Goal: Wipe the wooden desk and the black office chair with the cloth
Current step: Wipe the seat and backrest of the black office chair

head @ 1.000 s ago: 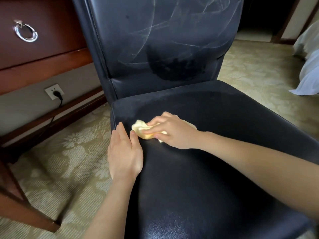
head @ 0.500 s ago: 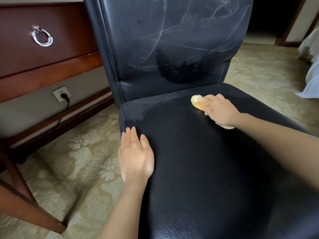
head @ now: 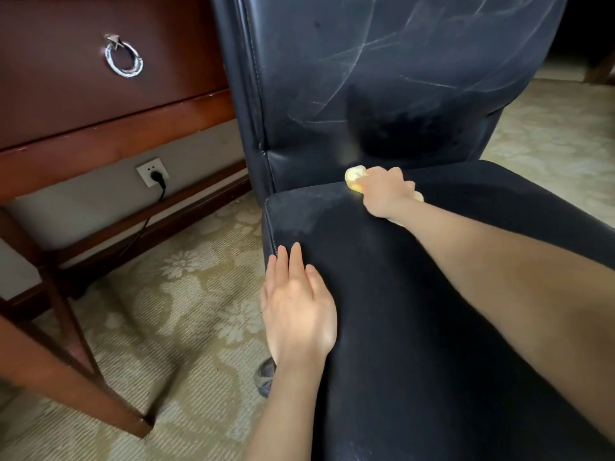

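My right hand (head: 386, 191) grips the bunched yellow cloth (head: 354, 174) at the back of the black office chair (head: 416, 327) seat, centre frame, right where seat meets backrest. My left hand (head: 298, 311) lies flat, fingers straight, on the seat's left edge, lower centre. The wooden desk (head: 116, 134) fills the upper left, with a ring pull (head: 123, 59) on its drawer and a plugged wall socket (head: 153, 171) beneath.

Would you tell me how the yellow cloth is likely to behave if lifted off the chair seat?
Probably floppy: the cloth is bunched in the right hand, so it should drape. Likely light, since it wads so small. Unlikely to roll or tip.
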Tool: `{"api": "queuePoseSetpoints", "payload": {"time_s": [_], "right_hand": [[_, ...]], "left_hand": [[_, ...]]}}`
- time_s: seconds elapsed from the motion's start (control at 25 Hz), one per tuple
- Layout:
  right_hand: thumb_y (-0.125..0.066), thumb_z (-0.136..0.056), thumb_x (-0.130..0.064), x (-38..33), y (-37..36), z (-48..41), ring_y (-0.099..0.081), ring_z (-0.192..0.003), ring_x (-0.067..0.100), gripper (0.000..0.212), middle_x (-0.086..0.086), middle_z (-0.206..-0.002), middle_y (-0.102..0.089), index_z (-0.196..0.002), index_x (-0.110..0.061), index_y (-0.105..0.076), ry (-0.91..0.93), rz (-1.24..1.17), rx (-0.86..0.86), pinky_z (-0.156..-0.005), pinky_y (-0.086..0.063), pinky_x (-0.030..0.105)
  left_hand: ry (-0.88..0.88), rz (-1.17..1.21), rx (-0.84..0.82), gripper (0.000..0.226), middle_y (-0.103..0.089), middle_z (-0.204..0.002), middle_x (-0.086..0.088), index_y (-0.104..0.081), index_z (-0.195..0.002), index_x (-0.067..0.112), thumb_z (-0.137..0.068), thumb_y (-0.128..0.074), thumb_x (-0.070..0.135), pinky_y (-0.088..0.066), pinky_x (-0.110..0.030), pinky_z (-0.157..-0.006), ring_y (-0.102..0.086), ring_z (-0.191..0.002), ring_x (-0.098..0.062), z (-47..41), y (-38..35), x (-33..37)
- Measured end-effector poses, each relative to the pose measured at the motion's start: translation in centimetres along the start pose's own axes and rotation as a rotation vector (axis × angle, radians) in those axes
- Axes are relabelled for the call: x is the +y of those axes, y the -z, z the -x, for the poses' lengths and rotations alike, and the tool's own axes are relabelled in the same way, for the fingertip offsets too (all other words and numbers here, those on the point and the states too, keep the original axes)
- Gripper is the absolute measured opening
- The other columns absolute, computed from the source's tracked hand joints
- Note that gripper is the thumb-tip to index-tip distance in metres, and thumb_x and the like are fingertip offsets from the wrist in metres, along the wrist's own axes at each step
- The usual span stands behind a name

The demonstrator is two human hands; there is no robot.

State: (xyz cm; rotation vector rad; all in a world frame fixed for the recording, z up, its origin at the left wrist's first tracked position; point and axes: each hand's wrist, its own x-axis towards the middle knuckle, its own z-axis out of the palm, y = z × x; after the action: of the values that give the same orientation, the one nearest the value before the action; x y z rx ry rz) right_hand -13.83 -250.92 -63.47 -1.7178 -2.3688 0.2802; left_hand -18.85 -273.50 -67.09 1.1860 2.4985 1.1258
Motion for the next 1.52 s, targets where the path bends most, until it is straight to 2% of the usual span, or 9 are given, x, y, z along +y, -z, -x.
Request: {"api": "queuePoseSetpoints", "payload": {"time_s": [0.16,0.36,0.56,0.72,0.96,1.12,1.24,1.4,1.52], "right_hand": [[-0.042,-0.091,-0.013,-5.3,-1.5,3.2,-0.041,-0.115,0.04,0.053,0.007,-0.136,-0.037,-0.14,-0.031,-0.038,0.294,0.023,-0.031,-0.091,-0.034,0.043],[-0.037,-0.101,-0.018,-3.7,-1.3,6.7,-0.034,-0.126,0.024,0.043,-0.012,-0.146,-0.036,-0.135,-0.044,-0.045,0.748,-0.022,-0.092,-0.099,-0.03,0.042],[-0.047,-0.099,-0.018,3.1,0.3,10.2,-0.035,-0.102,0.013,0.042,-0.012,-0.136,-0.048,-0.133,-0.042,-0.049,0.956,0.005,-0.079,-0.09,-0.039,0.042],[-0.049,-0.095,-0.003,9.0,2.4,9.8,-0.046,-0.096,0.024,0.057,-0.009,-0.134,-0.052,-0.135,-0.044,-0.044,0.786,0.07,0.019,-0.085,-0.045,0.045],[-0.03,-0.101,-0.016,9.2,2.7,4.3,-0.04,-0.11,0.026,0.041,-0.002,-0.143,-0.039,-0.138,-0.032,-0.04,0.366,0.284,0.043,-0.091,-0.037,0.042],[-0.032,-0.098,-0.009,5.7,1.6,0.5,-0.038,-0.115,0.029,0.046,0.001,-0.142,-0.038,-0.138,-0.029,-0.042,0.288,0.308,0.008,-0.09,-0.034,0.04],[-0.033,-0.094,-0.013,1.8,0.8,-1.3,-0.039,-0.117,0.037,0.046,0.008,-0.135,-0.04,-0.137,-0.028,-0.038,0.179,0.145,-0.078,-0.093,-0.033,0.044],[-0.037,-0.093,-0.016,-5.2,-1.2,-1.4,-0.041,-0.116,0.042,0.047,0.012,-0.131,-0.041,-0.139,-0.026,-0.037,0.243,0.054,-0.1,-0.09,-0.033,0.042],[-0.039,-0.095,-0.015,-7.9,-1.7,-1.8,-0.04,-0.119,0.041,0.045,0.013,-0.134,-0.041,-0.139,-0.019,-0.038,0.256,0.028,-0.102,-0.098,-0.032,0.041]], "left_hand": [[0.021,0.043,0.004,0.05,-0.02,-0.157,0.005,-0.018,-0.151,0.024,-0.101,-0.024,0.029,-0.013,-0.032,-0.118,-0.012,-0.144,-0.008,0.0,0.2,0.2],[0.034,0.068,0.018,0.056,-0.018,-0.158,0.003,-0.005,-0.152,0.023,-0.1,-0.024,0.033,-0.022,-0.039,-0.115,-0.02,-0.143,-0.014,0.2,0.4,0.4],[0.059,0.067,-0.001,0.057,-0.014,-0.158,0.004,-0.006,-0.152,0.021,-0.1,-0.025,0.033,-0.019,-0.038,-0.117,-0.014,-0.145,-0.012,0.5,0.4,0.3],[0.078,0.051,0.002,0.056,-0.018,-0.158,0.001,-0.009,-0.152,0.018,-0.1,-0.026,0.03,-0.02,-0.04,-0.116,-0.018,-0.144,-0.016,0.4,0.5,0.6],[0.089,0.04,-0.023,0.056,-0.011,-0.159,0.002,-0.005,-0.152,0.017,-0.101,-0.024,0.03,-0.013,-0.037,-0.118,-0.011,-0.146,-0.012,0.5,0.8,0.8],[0.093,0.038,-0.03,0.057,0.0,-0.16,0.006,0.001,-0.152,0.02,-0.101,-0.021,0.033,-0.002,-0.033,-0.119,-0.001,-0.146,-0.007,0.5,0.6,0.6],[0.086,0.041,-0.021,0.057,0.003,-0.159,0.007,0.003,-0.151,0.023,-0.1,-0.02,0.035,-0.001,-0.031,-0.118,0.001,-0.145,-0.007,0.4,0.4,0.4],[0.077,0.035,-0.009,0.057,0.006,-0.159,0.011,0.006,-0.151,0.026,-0.1,-0.019,0.036,0.0,-0.03,-0.117,0.003,-0.145,-0.006,0.1,0.1,0.3],[0.078,0.038,0.0,0.057,0.006,-0.159,0.012,0.006,-0.151,0.028,-0.1,-0.019,0.037,0.002,-0.028,-0.116,0.003,-0.144,-0.004,0.1,-0.1,0.2]]}}
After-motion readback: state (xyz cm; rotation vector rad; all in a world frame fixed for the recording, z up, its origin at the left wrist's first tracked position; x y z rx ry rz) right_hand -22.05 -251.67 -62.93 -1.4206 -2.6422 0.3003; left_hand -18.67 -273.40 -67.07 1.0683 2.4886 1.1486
